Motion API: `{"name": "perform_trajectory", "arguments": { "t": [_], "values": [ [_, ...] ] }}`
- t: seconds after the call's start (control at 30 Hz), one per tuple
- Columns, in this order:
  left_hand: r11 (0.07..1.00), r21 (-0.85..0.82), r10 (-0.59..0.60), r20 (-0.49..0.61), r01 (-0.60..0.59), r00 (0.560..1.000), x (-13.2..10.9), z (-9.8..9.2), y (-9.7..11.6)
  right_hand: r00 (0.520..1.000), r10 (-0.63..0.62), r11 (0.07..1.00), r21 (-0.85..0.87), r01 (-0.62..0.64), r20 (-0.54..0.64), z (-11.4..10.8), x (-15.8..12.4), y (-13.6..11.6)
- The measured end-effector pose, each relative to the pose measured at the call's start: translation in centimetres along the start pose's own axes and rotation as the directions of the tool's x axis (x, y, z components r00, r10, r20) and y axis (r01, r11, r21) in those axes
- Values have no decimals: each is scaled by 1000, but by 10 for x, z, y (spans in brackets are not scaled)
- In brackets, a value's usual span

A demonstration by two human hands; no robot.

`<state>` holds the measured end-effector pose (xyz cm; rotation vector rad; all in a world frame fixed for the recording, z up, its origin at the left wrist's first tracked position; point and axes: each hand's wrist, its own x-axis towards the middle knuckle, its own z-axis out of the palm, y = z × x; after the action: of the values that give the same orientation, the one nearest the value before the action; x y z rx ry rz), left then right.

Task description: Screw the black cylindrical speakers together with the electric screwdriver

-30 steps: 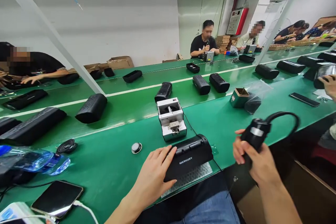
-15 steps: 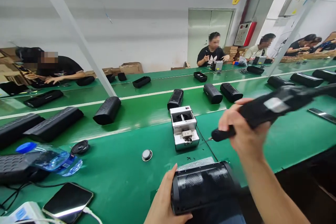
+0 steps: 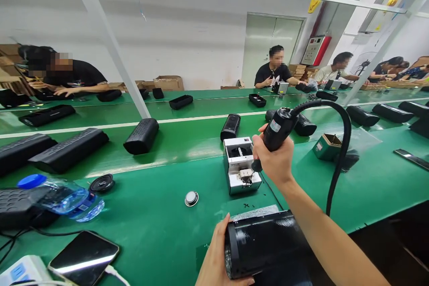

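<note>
One electric screwdriver [image 3: 279, 128] gripped tip down-left, right hand [image 3: 272, 161], speaker [image 3: 264, 246] gripped crosswise, left hand [image 3: 217, 254]

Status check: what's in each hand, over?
Left hand gripping black cylindrical speaker. Right hand holding corded electric screwdriver. Tip near screw feeder, contact unclear.

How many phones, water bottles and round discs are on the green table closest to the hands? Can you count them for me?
Phones: 2 (a charging phone, a dark phone)
Water bottles: 1 (a plastic water bottle)
Round discs: 2 (a black speaker driver, a silver disc)
Total: 5
</note>
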<state>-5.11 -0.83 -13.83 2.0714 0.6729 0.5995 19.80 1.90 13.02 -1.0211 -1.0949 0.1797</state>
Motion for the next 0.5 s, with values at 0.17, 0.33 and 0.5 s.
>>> {"name": "perform_trajectory", "arguments": {
  "t": [0.17, 0.33, 0.5],
  "values": [
    [998, -28, -49, -25, 48, 998, -2, -1, 20, 999, 18, 1000, 22, -20, 50, -6, -8, -16],
    [996, -68, -67, -20, 66, 998, -2, -8, 44, 989, 28, 995, 92, -42, 144, -6, -31, -53],
    [991, -101, -94, -14, 92, 995, -2, -10, 51, 965, -11, 980, 196, -42, 261, 6, -50, -83]
  ]
}}
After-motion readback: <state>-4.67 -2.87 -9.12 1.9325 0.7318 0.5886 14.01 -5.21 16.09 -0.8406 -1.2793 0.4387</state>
